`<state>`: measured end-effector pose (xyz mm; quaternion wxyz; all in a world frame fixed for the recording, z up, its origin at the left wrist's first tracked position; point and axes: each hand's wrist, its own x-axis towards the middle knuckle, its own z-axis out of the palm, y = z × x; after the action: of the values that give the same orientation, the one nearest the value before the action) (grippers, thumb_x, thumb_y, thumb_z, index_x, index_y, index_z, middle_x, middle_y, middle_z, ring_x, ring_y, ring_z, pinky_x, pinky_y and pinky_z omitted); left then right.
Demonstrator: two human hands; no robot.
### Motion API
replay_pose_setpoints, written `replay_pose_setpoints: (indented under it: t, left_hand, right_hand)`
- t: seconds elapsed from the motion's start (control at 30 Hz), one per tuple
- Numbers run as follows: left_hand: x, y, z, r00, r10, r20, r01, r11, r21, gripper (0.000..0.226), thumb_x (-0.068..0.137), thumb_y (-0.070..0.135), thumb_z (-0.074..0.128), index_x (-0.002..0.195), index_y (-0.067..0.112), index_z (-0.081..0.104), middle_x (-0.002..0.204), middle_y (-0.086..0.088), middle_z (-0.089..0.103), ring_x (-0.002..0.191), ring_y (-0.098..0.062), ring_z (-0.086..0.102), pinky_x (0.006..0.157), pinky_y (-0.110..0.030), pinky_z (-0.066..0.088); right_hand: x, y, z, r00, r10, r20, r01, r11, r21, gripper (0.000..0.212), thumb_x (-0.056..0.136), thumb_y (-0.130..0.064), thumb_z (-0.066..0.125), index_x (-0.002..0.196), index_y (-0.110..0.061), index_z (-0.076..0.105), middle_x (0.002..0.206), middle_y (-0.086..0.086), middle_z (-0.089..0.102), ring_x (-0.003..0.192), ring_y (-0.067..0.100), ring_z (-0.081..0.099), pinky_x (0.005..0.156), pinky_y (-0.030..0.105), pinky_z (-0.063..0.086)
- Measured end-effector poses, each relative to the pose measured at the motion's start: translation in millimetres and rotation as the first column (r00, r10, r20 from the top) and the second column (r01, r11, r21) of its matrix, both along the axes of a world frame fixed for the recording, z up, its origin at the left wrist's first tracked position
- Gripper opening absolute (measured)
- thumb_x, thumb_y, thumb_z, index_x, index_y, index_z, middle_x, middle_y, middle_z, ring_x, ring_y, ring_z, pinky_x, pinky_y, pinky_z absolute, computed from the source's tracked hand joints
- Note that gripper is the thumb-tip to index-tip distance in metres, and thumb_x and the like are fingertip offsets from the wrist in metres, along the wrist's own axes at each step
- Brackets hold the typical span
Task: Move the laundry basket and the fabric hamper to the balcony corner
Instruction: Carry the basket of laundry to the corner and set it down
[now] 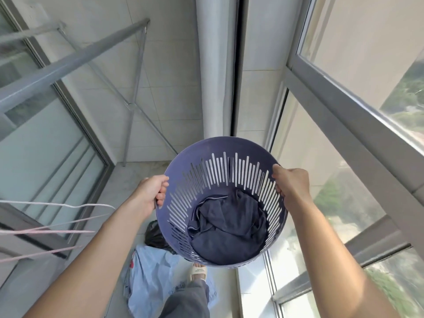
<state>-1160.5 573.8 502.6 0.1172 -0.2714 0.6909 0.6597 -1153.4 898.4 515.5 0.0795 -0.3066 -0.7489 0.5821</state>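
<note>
Floor (pixel 128 184): blue cloth (pixel 151 267), black bag (pixel 154 236).

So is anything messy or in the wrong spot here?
Yes. A light blue cloth lies crumpled on the floor by the person's sandal, with a dark bag beside it. The basket, held by both hands, looks fine.

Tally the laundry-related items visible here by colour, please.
Purple: 1, the laundry basket, gripped at the rim by left hand and right hand
Dark navy: 1, clothing in the basket
Light blue: 1, fabric on the floor
Total: 3
</note>
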Motion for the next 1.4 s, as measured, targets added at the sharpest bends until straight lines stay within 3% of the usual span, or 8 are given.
replay_pose_setpoints:
  t: [0.23,0.43,0.63,0.9,1.2,1.4]
  left_hand:
    - [-78,10,-6,0.998,0.056,-0.007,-0.057,0.996,-0.068,0.017,0.089,0.021,0.053,0.076,0.012,0.050,0.057,0.002,0.034,0.045,-0.013,0.026,0.045,-0.020,0.021]
    - [-176,-1,-13,0.995,0.098,0.026,-0.097,0.994,-0.047,0.015,0.085,0.019,0.051,0.071,0.015,0.046,0.055,0.002,0.031,0.044,-0.014,0.022,0.046,-0.019,0.017]
    - [-253,-43,-21,0.988,0.149,0.044,-0.147,0.988,-0.037,0.012,0.084,0.016,0.048,0.072,0.015,0.048,0.057,0.002,0.030,0.046,-0.014,0.019,0.048,-0.021,0.015]
    - [-287,-92,-29,0.923,0.380,0.062,-0.379,0.925,-0.033,0.010,0.080,0.010,0.046,0.088,0.013,0.041,0.065,0.001,0.024,0.055,-0.018,0.015,0.051,-0.027,0.016]
    - [-297,-148,-40,0.825,0.553,0.116,-0.554,0.832,-0.024,0.008,0.083,0.015,0.048,0.090,0.012,0.048,0.080,-0.002,0.041,0.056,-0.018,0.029,0.048,-0.025,0.024]
    - [-303,-185,-55,0.722,0.674,0.156,-0.678,0.734,-0.031,0.011,0.082,0.014,0.047,0.089,0.009,0.053,0.063,0.000,0.029,0.052,-0.015,0.021,0.046,-0.026,0.023]
  right_hand:
    - [-64,-9,-3,0.999,-0.007,0.040,0.007,1.000,0.020,0.024,0.075,-0.032,0.061,0.072,-0.008,0.062,0.059,0.011,0.047,0.053,0.022,0.041,0.054,0.034,0.034]
    - [-150,-29,-3,0.999,-0.010,0.043,0.009,0.999,0.037,0.029,0.077,-0.033,0.065,0.065,-0.012,0.049,0.059,0.007,0.044,0.052,0.021,0.039,0.056,0.036,0.033]
    - [-229,-65,-8,0.996,0.038,0.076,-0.044,0.996,0.080,0.035,0.084,-0.030,0.068,0.062,-0.008,0.052,0.057,0.011,0.051,0.047,0.022,0.043,0.054,0.033,0.036]
    - [-297,-133,-21,0.976,0.164,0.144,-0.181,0.977,0.112,0.033,0.081,-0.033,0.070,0.065,-0.011,0.052,0.060,0.006,0.052,0.051,0.020,0.044,0.053,0.029,0.035]
    - [-355,-207,-27,0.930,0.308,0.203,-0.340,0.929,0.147,0.032,0.079,-0.027,0.067,0.058,-0.012,0.047,0.053,0.003,0.047,0.048,0.020,0.042,0.050,0.027,0.033]
    - [-406,-252,-30,0.864,0.450,0.228,-0.481,0.871,0.105,0.021,0.080,-0.026,0.067,0.073,-0.007,0.060,0.067,0.008,0.057,0.060,0.026,0.055,0.053,0.029,0.041]
